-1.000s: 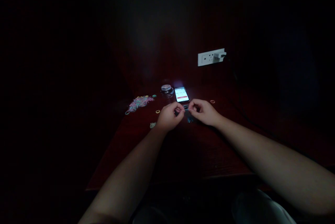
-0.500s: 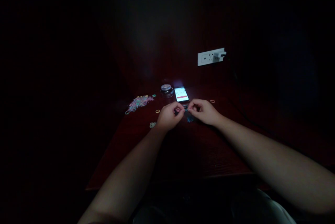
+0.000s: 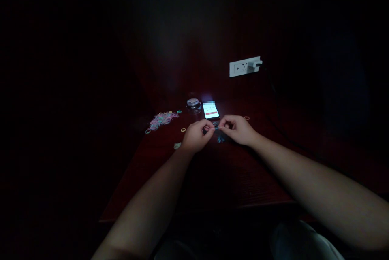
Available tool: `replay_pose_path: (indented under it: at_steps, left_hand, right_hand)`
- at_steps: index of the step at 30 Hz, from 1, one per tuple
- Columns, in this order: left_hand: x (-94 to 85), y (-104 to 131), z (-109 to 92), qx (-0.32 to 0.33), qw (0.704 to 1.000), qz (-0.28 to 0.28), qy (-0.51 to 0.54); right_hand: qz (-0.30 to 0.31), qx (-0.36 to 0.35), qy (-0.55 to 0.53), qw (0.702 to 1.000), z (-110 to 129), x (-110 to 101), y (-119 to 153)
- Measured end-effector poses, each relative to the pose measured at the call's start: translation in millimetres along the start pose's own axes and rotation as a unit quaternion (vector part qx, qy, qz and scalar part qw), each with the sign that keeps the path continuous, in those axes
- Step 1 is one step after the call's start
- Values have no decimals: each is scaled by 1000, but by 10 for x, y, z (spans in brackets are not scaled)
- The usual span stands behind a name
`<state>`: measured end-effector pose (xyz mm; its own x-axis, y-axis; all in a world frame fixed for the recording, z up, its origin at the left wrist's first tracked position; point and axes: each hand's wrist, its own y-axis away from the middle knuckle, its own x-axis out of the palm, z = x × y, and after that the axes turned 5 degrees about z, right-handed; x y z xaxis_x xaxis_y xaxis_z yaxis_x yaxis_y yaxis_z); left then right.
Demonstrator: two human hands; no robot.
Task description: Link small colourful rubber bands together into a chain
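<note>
The room is dark. My left hand [image 3: 196, 135] and my right hand [image 3: 237, 129] meet over a dark red table [image 3: 231, 175], fingertips almost touching. Both pinch a small teal rubber band [image 3: 215, 128] stretched between them. A short chain of teal bands [image 3: 220, 139] hangs or lies just below my right fingers. Right behind my hands a lit phone [image 3: 210, 110] lies flat on the table.
A pile of small coloured rubber bands [image 3: 161, 120] lies at the left, with loose bands [image 3: 183, 129] near it and one [image 3: 246, 118] at the right. A small round clear container [image 3: 193, 103] stands beside the phone. On the wall a white socket [image 3: 244, 66] holds a charger.
My hands have drawn slightly closer together, shortening the stretched band between them. Nothing else has moved.
</note>
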<state>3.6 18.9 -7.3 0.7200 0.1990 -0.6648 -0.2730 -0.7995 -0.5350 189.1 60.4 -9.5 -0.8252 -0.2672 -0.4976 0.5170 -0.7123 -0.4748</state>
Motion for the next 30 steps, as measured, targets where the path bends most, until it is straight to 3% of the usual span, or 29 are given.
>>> replay_pose_path:
  at_steps: [30]
  left_hand:
    - [6, 7, -3, 3, 1000, -18, -5]
  right_hand:
    - [4, -7, -11, 1000, -53, 27, -8]
